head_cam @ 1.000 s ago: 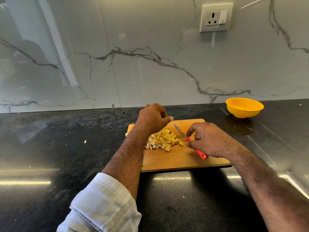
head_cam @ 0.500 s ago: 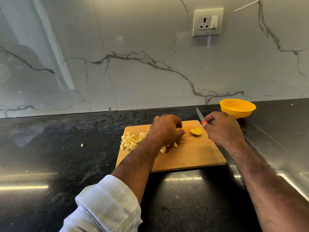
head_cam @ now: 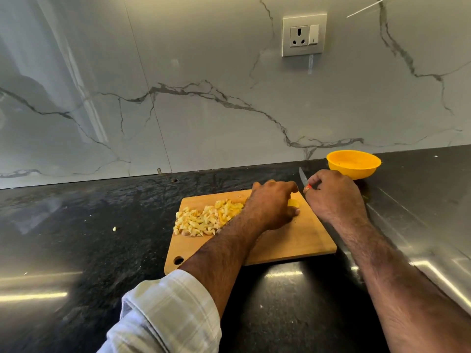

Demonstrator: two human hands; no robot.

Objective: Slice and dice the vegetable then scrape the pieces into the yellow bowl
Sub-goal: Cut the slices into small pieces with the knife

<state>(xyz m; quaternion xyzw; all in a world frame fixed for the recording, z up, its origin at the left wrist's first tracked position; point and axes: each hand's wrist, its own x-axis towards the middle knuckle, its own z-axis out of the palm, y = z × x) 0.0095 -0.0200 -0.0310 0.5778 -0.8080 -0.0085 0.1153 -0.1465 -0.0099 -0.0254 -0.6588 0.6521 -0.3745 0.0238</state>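
Note:
A wooden cutting board (head_cam: 293,243) lies on the black counter. A heap of pale yellow diced pieces (head_cam: 206,220) covers its left half. My left hand (head_cam: 270,207) reaches across the board, fingers curled over a round yellow end piece (head_cam: 293,202) near the far right corner. My right hand (head_cam: 331,197) grips the red-handled knife (head_cam: 303,180) just off the board's far right corner, blade pointing up and away. The yellow bowl (head_cam: 353,164) stands behind my right hand near the wall.
A marble backsplash with a wall socket (head_cam: 303,35) rises behind the counter. One stray diced bit (head_cam: 114,228) lies on the counter left of the board. A steel surface (head_cam: 420,225) runs along the right.
My left hand pushed the diced heap to the board's left, then reached right to the end piece. My right hand carried the knife from the board's middle to its far right corner.

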